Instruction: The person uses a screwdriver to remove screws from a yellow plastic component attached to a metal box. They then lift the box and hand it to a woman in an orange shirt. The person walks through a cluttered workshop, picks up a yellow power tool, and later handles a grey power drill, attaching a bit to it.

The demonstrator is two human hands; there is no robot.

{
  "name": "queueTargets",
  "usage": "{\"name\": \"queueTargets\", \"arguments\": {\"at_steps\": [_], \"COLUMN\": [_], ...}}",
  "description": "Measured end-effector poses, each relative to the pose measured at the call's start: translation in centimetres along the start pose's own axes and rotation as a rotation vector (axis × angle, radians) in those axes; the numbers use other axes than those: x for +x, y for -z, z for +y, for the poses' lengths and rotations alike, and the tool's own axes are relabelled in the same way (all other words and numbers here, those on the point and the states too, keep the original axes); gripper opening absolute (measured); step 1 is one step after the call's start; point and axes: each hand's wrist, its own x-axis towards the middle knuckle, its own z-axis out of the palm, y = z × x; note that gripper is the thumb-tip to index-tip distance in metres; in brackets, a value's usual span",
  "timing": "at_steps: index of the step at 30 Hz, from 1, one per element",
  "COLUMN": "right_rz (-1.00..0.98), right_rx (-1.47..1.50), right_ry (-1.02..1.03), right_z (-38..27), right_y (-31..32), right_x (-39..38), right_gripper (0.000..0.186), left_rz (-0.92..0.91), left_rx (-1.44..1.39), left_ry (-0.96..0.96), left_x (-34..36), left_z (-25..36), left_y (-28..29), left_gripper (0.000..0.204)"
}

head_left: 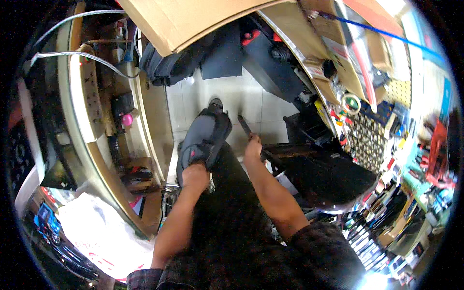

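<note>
My left hand (195, 178) is closed at the near end of a grey and black padded bag (198, 137), which hangs in front of my legs; my fingers are partly hidden against it. A small red mark shows on the bag beside my hand. To its right, my right hand (253, 146) is wrapped round a long, narrow dark bar (245, 125). The bar slants from upper left to lower right, its far end over the floor. What kind of thing the bar is I cannot make out.
Overhead, a cardboard box (193, 19) juts in. Wooden shelving (145, 111) lines the left, above a white plastic bag (101, 237). A black rounded surface (328, 179) stands right, beside crowded racks. Black bags (171, 65) lie ahead on the pale tiled floor (237, 89).
</note>
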Motion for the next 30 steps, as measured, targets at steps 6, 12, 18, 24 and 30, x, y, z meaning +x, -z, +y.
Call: {"name": "queueTargets", "arguments": {"at_steps": [6,12,18,24,30], "right_rz": [-0.265,-0.378,-0.162,-0.271,-0.028], "right_rx": [-0.510,-0.860,-0.834,-0.765,-0.559], "right_ry": [0.644,0.989,0.545,0.475,0.404], "right_z": [7.8,7.2,8.1,9.5,13.6], "right_y": [9.3,22.1,26.9,26.5,24.0], "right_x": [-13.3,-20.9,-18.7,-17.8,-17.1], "right_gripper": [0.035,0.022,0.053,0.059,0.046], "left_rz": [0.108,0.201,0.212,0.155,0.284], "left_rx": [0.074,0.301,0.647,1.017,1.156], "left_ry": [-0.260,-0.535,-0.707,-0.759,-0.898], "left_x": [-3.6,-4.6,-4.2,-1.8,3.6], "left_z": [5.6,12.7,23.7,34.2,41.8], "left_y": [4.9,9.0,14.3,16.9,18.4], "left_gripper": [0.033,0.030,0.022,0.025,0.024]}}
